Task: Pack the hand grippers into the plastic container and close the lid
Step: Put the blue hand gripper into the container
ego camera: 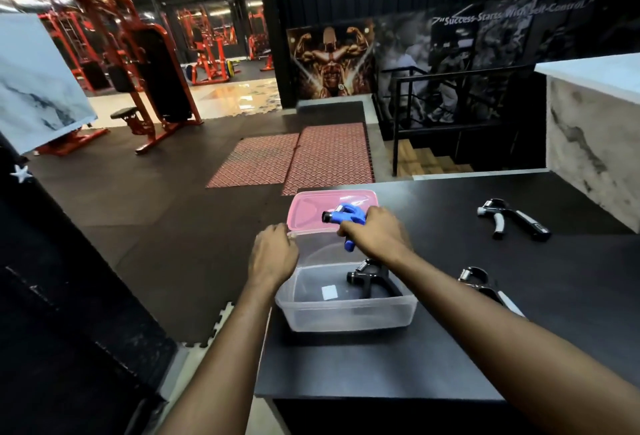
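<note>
Black table (398, 365), near edge bare. On it the clear plastic container (346, 310), open, with one black hand gripper (367, 277) already lying inside toward its right wall.

Just right of the container, on the table, a second black gripper (481, 284), partly hidden by the right forearm.

Left hand (275, 254) is curled over the container's far-left rim; fingers closed, apparently steadying the box (actual contact is hard to confirm).

Right hand (377, 232) hovers above the container's far side, closed around a blue hand gripper (346, 221); its black knob end pokes out to the left, one blue handle tip hangs below the fist.

Behind, the pink lid (311, 209) lies flat on the table, touching or just behind the container's far rim.

Far right, well apart, a grey-and-black gripper (512, 220).

Step in hand, as judged: loading the blue gripper, second of four. Next move calls for lowering it into the free left half, clear of the black one, then releasing. Two grippers and the lid remain.
</note>
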Available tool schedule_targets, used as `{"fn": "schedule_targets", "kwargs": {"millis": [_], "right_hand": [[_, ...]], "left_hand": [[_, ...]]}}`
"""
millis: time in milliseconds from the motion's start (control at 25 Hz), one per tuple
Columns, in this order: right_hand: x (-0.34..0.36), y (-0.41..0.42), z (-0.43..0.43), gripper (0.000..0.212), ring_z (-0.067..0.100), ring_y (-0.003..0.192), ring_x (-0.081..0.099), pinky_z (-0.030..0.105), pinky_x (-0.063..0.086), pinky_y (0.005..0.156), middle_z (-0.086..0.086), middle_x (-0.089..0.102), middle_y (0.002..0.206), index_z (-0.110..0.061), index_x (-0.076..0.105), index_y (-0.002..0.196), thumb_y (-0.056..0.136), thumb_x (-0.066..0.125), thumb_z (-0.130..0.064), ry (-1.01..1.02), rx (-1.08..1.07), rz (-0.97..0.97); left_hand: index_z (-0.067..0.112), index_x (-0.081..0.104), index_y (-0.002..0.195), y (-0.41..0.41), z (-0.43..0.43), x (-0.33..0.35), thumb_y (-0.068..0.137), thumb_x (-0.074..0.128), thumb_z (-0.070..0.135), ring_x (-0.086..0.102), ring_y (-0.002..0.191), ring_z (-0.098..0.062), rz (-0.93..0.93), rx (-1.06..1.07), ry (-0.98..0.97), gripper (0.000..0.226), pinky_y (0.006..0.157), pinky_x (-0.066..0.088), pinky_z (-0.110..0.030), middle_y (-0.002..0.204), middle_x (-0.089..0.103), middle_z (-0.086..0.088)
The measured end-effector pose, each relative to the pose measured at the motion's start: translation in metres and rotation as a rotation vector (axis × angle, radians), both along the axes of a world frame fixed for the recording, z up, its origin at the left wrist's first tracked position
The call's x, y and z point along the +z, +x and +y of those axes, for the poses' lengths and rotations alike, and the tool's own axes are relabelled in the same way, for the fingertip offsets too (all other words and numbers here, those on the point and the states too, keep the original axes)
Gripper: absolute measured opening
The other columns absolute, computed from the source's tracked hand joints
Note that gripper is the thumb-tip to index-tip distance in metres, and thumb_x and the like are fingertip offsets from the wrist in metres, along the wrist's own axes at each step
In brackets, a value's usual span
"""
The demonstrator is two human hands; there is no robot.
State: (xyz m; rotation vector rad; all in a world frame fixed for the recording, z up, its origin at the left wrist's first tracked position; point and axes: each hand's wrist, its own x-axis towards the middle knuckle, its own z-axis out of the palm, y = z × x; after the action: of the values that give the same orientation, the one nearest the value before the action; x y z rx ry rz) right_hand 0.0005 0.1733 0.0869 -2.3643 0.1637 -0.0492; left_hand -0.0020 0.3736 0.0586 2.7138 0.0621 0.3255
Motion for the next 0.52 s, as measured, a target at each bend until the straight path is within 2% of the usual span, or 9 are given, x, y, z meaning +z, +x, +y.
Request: {"fn": "schedule_targets", "kwargs": {"millis": [80, 160, 240, 320, 400, 520], "right_hand": [[-0.009, -0.01, 0.023, 0.046, 0.023, 0.067, 0.068, 0.033, 0.056, 0.062, 0.0, 0.072, 0.066, -0.025, 0.078, 0.066, 0.056, 0.056, -0.064, -0.052, 0.054, 0.048], [-0.019, -0.019, 0.039, 0.034, 0.022, 0.069, 0.068, 0.031, 0.056, 0.066, -0.003, 0.071, 0.065, -0.035, 0.078, 0.062, 0.059, 0.058, -0.063, -0.14, 0.106, 0.122], [-0.027, -0.022, 0.051, 0.025, 0.021, 0.078, 0.068, 0.031, 0.056, 0.072, -0.004, 0.073, 0.075, -0.039, 0.078, 0.069, 0.065, 0.06, -0.056, -0.233, 0.168, 0.226], [-0.032, -0.02, 0.059, 0.023, 0.022, 0.086, 0.066, 0.031, 0.052, 0.072, -0.001, 0.07, 0.083, -0.033, 0.078, 0.07, 0.07, 0.06, -0.046, -0.325, 0.238, 0.323], [-0.038, -0.013, 0.068, 0.026, 0.024, 0.094, 0.063, 0.028, 0.046, 0.074, -0.001, 0.064, 0.084, -0.022, 0.071, 0.064, 0.076, 0.061, -0.044, -0.41, 0.272, 0.394], [-0.052, -0.001, 0.082, 0.032, 0.023, 0.106, 0.065, 0.025, 0.047, 0.076, 0.0, 0.068, 0.1, -0.022, 0.068, 0.088, 0.072, 0.069, -0.05, -0.522, 0.292, 0.41]], "left_hand": [[0.009, 0.06, 0.096, -0.006, 0.018, -0.016, 0.088, 0.039, 0.021, 0.06, 0.103, -0.039, 0.071, -0.027, -0.048, 0.025, 0.082, 0.049, -0.042, 0.107, 0.066, -0.019], [0.012, 0.055, 0.125, -0.014, 0.023, -0.031, 0.094, 0.035, 0.023, 0.055, 0.121, -0.035, 0.115, -0.08, -0.141, 0.038, 0.096, 0.047, -0.04, 0.128, 0.06, -0.015], [0.017, 0.041, 0.145, -0.022, 0.021, -0.036, 0.099, 0.033, 0.024, 0.048, 0.131, -0.032, 0.096, -0.081, -0.27, 0.047, 0.103, 0.04, -0.035, 0.143, 0.051, -0.013], [0.022, 0.037, 0.147, -0.026, 0.017, -0.037, 0.101, 0.032, 0.026, 0.051, 0.129, -0.033, 0.078, -0.083, -0.369, 0.046, 0.096, 0.041, -0.031, 0.142, 0.053, -0.014], [0.025, 0.035, 0.148, -0.027, 0.017, -0.037, 0.101, 0.032, 0.026, 0.053, 0.126, -0.033, 0.095, -0.078, -0.412, 0.047, 0.09, 0.039, -0.026, 0.139, 0.055, -0.015], [0.025, 0.03, 0.151, -0.025, 0.017, -0.04, 0.099, 0.032, 0.019, 0.052, 0.127, -0.031, 0.13, -0.033, -0.439, 0.052, 0.09, 0.036, -0.022, 0.142, 0.053, -0.014]]}}
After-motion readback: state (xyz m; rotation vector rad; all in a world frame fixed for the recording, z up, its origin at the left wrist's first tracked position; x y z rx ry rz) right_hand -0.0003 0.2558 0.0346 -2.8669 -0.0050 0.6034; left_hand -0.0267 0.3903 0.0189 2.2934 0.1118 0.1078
